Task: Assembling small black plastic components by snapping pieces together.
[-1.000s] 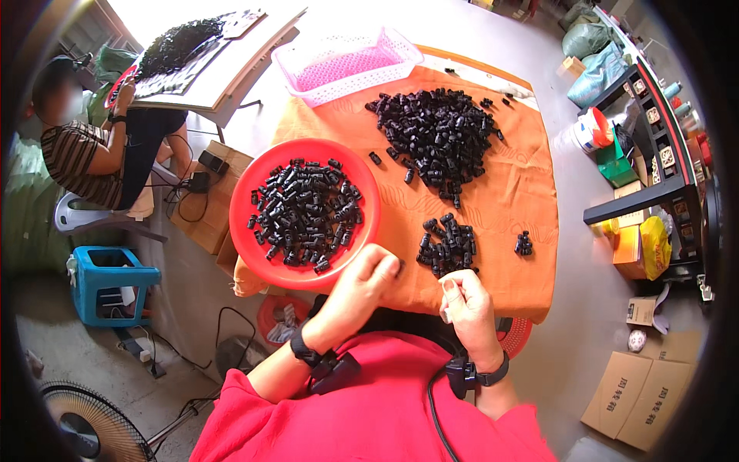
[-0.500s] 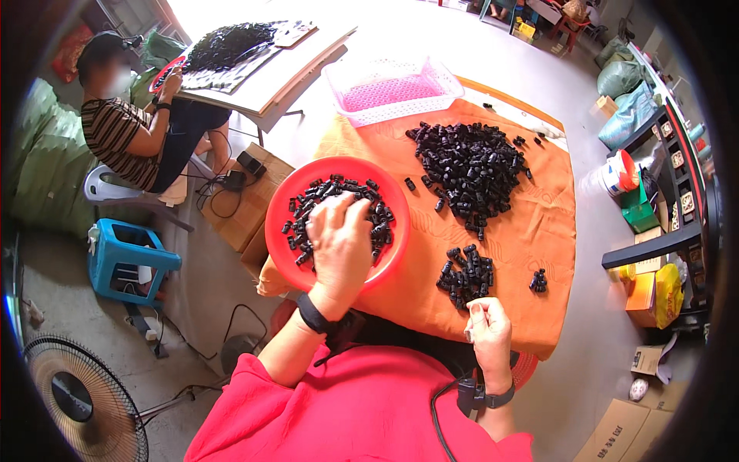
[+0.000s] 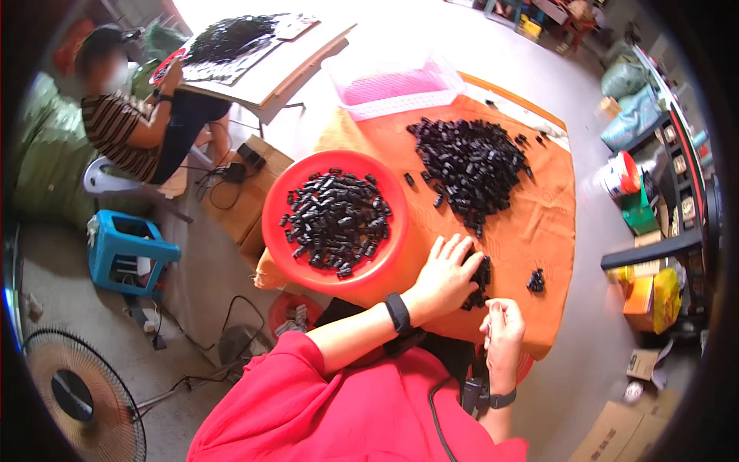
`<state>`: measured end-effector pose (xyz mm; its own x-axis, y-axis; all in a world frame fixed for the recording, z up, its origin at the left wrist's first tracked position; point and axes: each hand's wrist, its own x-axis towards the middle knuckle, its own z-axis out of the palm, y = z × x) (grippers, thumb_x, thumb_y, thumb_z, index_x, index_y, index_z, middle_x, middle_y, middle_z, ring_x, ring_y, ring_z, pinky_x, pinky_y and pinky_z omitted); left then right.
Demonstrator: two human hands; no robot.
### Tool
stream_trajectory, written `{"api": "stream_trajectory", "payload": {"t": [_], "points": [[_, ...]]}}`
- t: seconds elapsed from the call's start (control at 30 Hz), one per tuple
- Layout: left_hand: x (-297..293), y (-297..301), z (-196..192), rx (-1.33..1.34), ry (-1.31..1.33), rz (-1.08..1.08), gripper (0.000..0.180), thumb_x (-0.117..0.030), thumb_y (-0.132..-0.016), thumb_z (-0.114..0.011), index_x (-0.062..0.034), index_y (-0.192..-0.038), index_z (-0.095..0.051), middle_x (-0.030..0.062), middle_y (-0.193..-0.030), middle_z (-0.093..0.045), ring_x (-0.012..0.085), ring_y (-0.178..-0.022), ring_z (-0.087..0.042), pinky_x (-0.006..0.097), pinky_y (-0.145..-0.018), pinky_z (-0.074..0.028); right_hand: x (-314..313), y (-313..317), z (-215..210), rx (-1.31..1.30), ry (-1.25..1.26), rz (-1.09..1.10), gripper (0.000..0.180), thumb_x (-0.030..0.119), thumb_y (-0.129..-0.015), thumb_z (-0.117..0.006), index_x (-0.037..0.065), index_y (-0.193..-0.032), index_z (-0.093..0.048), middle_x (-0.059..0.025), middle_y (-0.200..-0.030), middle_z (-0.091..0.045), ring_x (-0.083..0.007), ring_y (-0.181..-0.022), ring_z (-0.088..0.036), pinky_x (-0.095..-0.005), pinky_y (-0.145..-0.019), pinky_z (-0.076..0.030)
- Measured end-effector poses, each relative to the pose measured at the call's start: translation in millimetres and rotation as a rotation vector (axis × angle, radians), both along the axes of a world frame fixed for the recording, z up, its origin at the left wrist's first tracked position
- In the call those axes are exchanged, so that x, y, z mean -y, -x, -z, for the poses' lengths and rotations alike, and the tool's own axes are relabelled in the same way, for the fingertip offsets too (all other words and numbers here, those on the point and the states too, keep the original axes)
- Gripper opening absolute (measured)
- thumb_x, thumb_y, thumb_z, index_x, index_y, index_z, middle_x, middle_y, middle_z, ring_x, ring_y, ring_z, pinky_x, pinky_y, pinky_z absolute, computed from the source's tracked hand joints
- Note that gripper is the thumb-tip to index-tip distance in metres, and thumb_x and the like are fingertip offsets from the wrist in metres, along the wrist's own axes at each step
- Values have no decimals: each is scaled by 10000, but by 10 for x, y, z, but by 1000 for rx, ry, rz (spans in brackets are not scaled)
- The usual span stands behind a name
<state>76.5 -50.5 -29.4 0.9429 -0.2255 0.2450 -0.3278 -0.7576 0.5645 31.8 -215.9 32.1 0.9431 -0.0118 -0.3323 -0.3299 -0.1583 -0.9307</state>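
Note:
My left hand [image 3: 448, 271] lies with spread fingers on a small heap of black plastic parts [image 3: 482, 271] at the near edge of the orange-covered table [image 3: 539, 223]. My right hand [image 3: 504, 325] hovers just below the table edge, its fingers pinched on what looks like a small black part. A round red tray [image 3: 277, 239] filled with black parts sits left of my left hand. A large pile of the same black parts [image 3: 469, 162] lies farther back on the cloth. A few loose parts [image 3: 536, 281] sit to the right.
A pink plastic basket [image 3: 392, 86] stands at the table's far end. Another person [image 3: 127, 131] sits at a second table at the left. A blue stool [image 3: 127, 250], a floor fan [image 3: 81, 396], cardboard boxes [image 3: 246, 192] and shelves [image 3: 662, 223] surround the table.
My left hand has moved from over the red tray back right onto the small heap. My right hand stays near the table edge, fingers still pinched.

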Motion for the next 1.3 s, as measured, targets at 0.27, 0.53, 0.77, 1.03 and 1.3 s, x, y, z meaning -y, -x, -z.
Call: {"api": "stream_trajectory", "payload": {"t": [0.27,0.53,0.77,1.03,1.3], "points": [[-117,104,119,57,74,-13,403,-112,-876,-676,-31,-1261,-591,222,-1387,-509,396,-1353,-443,523,-1148,-334,-32,-35,166,103,-20,-42,187,198,-1048,-538,33,-1004,-614,16,-627,-541,-11,-447,-381,-184,-396,-296],[-207,26,83,59,173,12,339,-6,-890,-612,-32,-1228,-604,160,-1223,-632,355,-1229,-559,486,-1147,-361,-9,-65,101,44,-30,-45,127,106,-1035,-539,10,-976,-598,15,-669,-515,-51,-547,-466,-220,-503,-414],[-181,18,-83,62,205,-133,378,-96,-867,-689,-64,-1235,-608,143,-1115,-654,352,-1079,-588,459,-1005,-449,29,-49,123,55,-21,-29,123,101,-1034,-541,8,-978,-599,17,-668,-509,-47,-550,-455,-229,-515,-431],[-257,179,-308,133,250,-146,221,-125,-872,-710,-71,-1083,-675,112,-970,-628,298,-967,-593,383,-878,-483,1,-41,127,43,-2,-37,124,109,-1032,-550,15,-973,-607,26,-669,-509,-45,-558,-459,-227,-516,-424],[-505,475,-288,-1176,1670,-27,285,-332,-1039,-544,-60,-1064,-624,20,-872,-637,120,-772,-610,232,-623,-476,-51,-6,123,25,-87,-128,109,115,-1033,-554,24,-1003,-606,22,-687,-524,-40,-562,-468,-226,-507,-417]]}}
